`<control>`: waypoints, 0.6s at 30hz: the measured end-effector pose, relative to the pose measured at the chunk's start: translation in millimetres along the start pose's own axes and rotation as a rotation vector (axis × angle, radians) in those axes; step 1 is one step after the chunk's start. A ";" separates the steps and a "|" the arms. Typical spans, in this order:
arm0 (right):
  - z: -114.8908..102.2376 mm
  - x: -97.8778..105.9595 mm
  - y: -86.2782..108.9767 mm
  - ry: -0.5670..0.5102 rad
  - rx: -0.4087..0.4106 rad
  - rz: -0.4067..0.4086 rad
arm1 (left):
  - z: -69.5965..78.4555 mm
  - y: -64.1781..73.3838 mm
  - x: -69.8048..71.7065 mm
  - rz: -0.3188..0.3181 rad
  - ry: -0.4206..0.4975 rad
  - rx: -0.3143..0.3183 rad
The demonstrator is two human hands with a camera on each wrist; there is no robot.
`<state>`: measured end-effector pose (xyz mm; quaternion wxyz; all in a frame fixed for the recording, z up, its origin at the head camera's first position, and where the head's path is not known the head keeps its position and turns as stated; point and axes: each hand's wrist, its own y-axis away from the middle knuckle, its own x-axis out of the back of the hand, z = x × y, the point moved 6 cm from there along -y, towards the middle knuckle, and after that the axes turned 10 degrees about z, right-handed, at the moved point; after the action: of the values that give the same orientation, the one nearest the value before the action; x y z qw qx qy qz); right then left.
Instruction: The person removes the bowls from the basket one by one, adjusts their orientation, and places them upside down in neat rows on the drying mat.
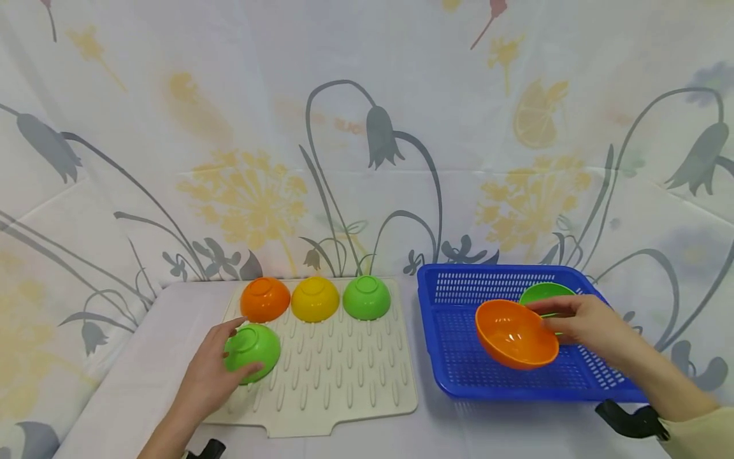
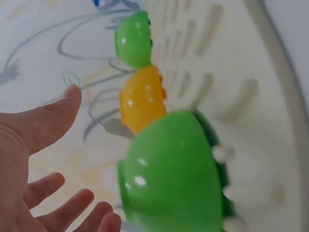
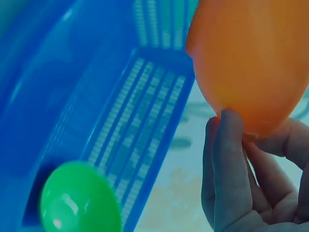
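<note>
In the head view my right hand (image 1: 590,325) pinches an orange bowl (image 1: 510,335) and holds it tilted over the blue basket (image 1: 441,382). The right wrist view has thumb and fingers at the base of this bowl (image 3: 251,63). My left hand (image 1: 209,370) is beside an upside-down green bowl (image 1: 258,350) at the left of the cream drying mat (image 1: 344,408). Its fingers are spread, and the left wrist view leaves a gap between the palm and the green bowl (image 2: 169,174).
Along the mat's back edge sit an orange bowl (image 1: 265,299), a yellow bowl (image 1: 315,299) and a green bowl (image 1: 367,298), all upside down. Another green bowl (image 1: 545,292) lies in the basket behind the right hand. A patterned cloth (image 1: 355,210) hangs behind.
</note>
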<state>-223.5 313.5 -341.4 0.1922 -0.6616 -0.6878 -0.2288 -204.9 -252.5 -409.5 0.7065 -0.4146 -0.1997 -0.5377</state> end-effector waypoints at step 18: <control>-63.6 -84.9 18.6 -0.060 0.043 0.008 | 118.3 12.7 -41.9 -0.178 0.482 -0.124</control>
<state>-203.0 207.9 -336.2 0.1866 -0.6667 -0.6953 -0.1932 -188.1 -131.9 -376.5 0.6569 -0.2978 -0.0282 -0.6921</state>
